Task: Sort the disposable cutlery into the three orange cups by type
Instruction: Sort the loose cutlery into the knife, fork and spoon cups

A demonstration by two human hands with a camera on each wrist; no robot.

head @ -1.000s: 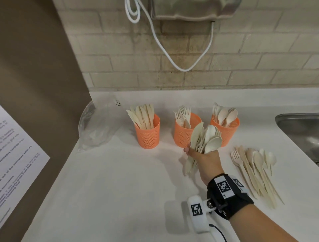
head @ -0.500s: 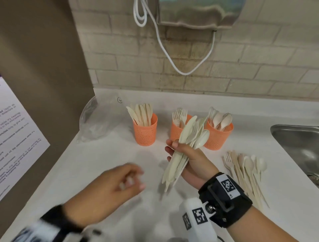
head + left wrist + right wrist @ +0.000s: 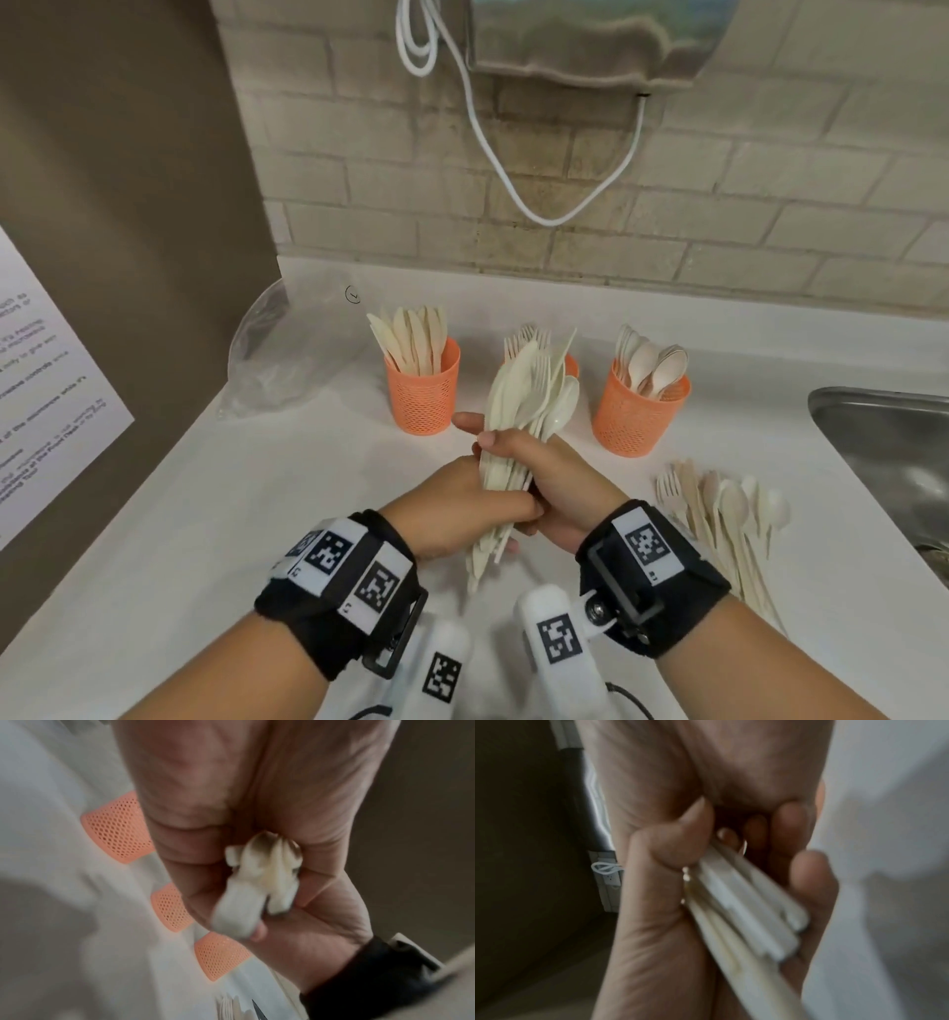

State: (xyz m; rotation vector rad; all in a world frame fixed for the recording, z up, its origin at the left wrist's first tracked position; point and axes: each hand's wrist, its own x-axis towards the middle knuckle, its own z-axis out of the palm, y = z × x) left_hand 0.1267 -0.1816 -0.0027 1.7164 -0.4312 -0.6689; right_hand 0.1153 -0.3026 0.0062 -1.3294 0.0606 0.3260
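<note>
Right hand point(image 3: 557, 475) and left hand point(image 3: 464, 501) both clench mixed cutlery bundle point(image 3: 524, 411) by handles, heads fanned up (likely for picking by type) before 3 orange cups point(image 3: 423, 395).

Middle cup point(image 3: 571, 366) mostly hidden behind the held cutlery bundle point(image 3: 524, 406); sink point(image 3: 893, 452) cut off at the right edge.

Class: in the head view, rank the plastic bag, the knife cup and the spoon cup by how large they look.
1. Plastic bag.
2. Knife cup and spoon cup: look alike, so unranked.
</note>
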